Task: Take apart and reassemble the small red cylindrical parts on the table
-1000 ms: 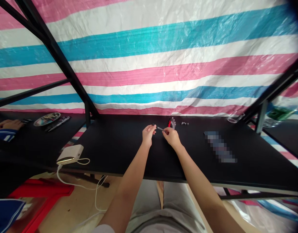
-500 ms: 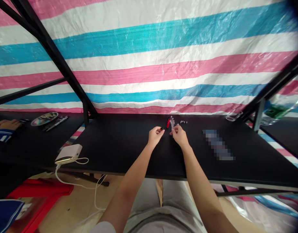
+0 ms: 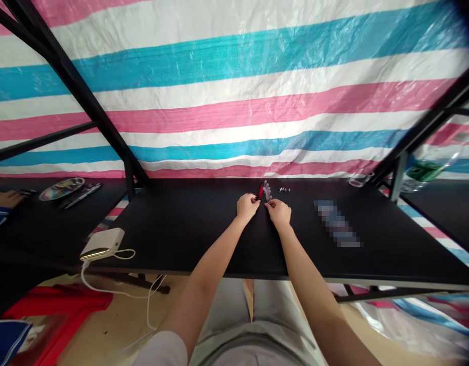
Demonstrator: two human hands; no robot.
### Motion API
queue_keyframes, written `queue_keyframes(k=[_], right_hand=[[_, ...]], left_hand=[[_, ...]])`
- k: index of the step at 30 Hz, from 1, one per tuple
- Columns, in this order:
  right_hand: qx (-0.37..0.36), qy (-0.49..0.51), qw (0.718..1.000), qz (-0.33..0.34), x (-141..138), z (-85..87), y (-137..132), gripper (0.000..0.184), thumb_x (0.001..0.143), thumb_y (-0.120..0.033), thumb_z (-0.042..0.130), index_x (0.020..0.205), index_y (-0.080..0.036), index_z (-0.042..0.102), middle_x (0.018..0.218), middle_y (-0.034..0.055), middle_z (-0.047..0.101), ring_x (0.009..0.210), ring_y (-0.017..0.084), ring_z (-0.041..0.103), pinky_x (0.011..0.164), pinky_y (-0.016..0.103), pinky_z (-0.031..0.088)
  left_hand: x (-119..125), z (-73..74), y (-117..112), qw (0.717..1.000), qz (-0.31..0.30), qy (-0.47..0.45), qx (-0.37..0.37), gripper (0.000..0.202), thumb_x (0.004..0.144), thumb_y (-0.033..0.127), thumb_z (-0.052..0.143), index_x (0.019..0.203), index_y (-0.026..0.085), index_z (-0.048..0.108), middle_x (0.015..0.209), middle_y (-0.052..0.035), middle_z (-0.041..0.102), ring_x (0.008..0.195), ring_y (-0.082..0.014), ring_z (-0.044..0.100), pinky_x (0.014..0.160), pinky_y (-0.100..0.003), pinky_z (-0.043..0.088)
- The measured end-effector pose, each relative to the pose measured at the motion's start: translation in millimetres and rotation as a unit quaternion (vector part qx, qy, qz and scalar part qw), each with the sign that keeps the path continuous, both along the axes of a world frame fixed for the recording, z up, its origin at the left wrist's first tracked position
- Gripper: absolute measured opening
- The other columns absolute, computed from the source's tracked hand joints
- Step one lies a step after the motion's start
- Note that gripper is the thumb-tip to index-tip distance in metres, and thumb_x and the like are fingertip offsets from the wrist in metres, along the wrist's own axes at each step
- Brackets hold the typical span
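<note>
Head view, clear tubes [image 3: 267,190] toward far edge of tabletop [image 3: 181,223], just beyond right hand [image 3: 279,211], red pieces [image 3: 261,190] just beyond left hand [image 3: 248,206], fingers curled, cannot tell if grasping.

Four silvery pieces [image 3: 284,189], one white box [image 3: 105,239]

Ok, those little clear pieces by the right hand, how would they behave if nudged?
The clear pieces look slim and rounded, so they'd probably roll when nudged. Being small and see-through like plastic, they're likely light and fairly stiff. They lie close together, so pushing one may shift its neighbours.
</note>
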State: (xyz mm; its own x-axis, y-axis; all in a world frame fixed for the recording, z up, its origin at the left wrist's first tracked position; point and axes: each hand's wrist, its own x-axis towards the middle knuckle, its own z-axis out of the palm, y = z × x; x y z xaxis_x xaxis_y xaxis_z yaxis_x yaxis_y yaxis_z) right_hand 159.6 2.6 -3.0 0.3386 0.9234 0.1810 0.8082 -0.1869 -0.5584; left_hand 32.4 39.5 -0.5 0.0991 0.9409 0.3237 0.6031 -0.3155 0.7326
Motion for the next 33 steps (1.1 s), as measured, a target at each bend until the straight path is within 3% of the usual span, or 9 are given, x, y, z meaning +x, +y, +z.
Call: queue_keyframes(k=[6, 10, 13, 17, 24, 29, 33], right_hand=[[0.0, -0.002, 1.0, -0.017, 2, -2.0, 1, 0.021, 0.077, -0.037, 0.055, 0.087, -0.021, 0.066, 0.078, 0.0043, 0.067, 0.077, 0.019, 0.06, 0.072, 0.031, 0.035], [0.003, -0.004, 1.0, -0.021, 3, -2.0, -1, 0.025, 0.076, -0.039, 0.056, 0.091, -0.021, 0.065, 0.081, 0.0052, 0.067, 0.08, 0.02, 0.06, 0.073, 0.031, 0.036], [0.001, -0.01, 1.0, -0.021, 3, -1.4, -3, 0.026, 0.076, -0.039, 0.056, 0.092, -0.021, 0.065, 0.081, 0.0054, 0.067, 0.081, 0.02, 0.06, 0.074, 0.032, 0.036], [-0.012, -0.012, 1.0, -0.02, 1, 0.3, -4, 0.027, 0.076, -0.038, 0.055, 0.094, -0.021, 0.065, 0.083, 0.0059, 0.067, 0.082, 0.02, 0.06, 0.075, 0.033, 0.035], [0.001, -0.009, 1.0, -0.015, -1, 0.1, -5, 0.024, 0.077, -0.037, 0.053, 0.092, -0.021, 0.065, 0.086, 0.0059, 0.066, 0.083, 0.02, 0.059, 0.076, 0.033, 0.034], [0.013, -0.019, 1.0, -0.02, 0, -2.5, -3, 0.023, 0.079, -0.034, 0.051, 0.09, -0.021, 0.065, 0.081, 0.0052, 0.066, 0.081, 0.02, 0.059, 0.075, 0.032, 0.033], [0.01, -0.029, 0.999, -0.024, 1, -3.1, -1, 0.022, 0.08, -0.033, 0.05, 0.089, -0.021, 0.066, 0.081, 0.0057, 0.067, 0.08, 0.02, 0.058, 0.074, 0.032, 0.033]], left_hand=[[5, -4.4, -1, 0.997, 0.021, 0.072, -0.012, 0.005, 0.069, 0.024, 0.064, 0.071, 0.019, 0.063, 0.072, -0.0035, 0.058, 0.074, -0.0174, 0.052, 0.071, -0.029, 0.038], [3, -4.1, -13, 0.993, 0.018, 0.115, 0.03, 0.025, 0.073, 0.024, 0.061, 0.096, 0.018, 0.06, 0.084, -0.0069, 0.058, 0.084, -0.0206, 0.051, 0.076, -0.032, 0.038], [-1, -1.8, -25, 0.99, -0.007, 0.118, 0.076, 0.045, 0.077, 0.023, 0.056, 0.121, 0.019, 0.047, 0.094, -0.0089, 0.056, 0.09, -0.0217, 0.05, 0.08, -0.032, 0.037], [-6, 1.4, -34, 0.981, -0.053, 0.144, 0.115, 0.053, 0.082, 0.023, 0.048, 0.133, 0.024, 0.035, 0.1, -0.0087, 0.055, 0.091, -0.021, 0.05, 0.08, -0.031, 0.037], [-8, -1.2, -33, 0.983, -0.029, 0.151, 0.101, 0.037, 0.083, 0.02, 0.046, 0.119, 0.022, 0.051, 0.098, -0.0093, 0.057, 0.09, -0.0211, 0.05, 0.08, -0.032, 0.037], [-10, -4.2, -31, 0.989, 0.004, 0.102, 0.105, 0.023, 0.085, 0.02, 0.043, 0.099, 0.02, 0.061, 0.09, -0.0086, 0.06, 0.086, -0.0202, 0.051, 0.08, -0.032, 0.038], [-12, -3.8, -30, 0.993, 0.013, 0.048, 0.11, 0.021, 0.085, 0.024, 0.044, 0.096, 0.021, 0.061, 0.088, -0.0082, 0.06, 0.082, -0.0195, 0.051, 0.077, -0.031, 0.038]])
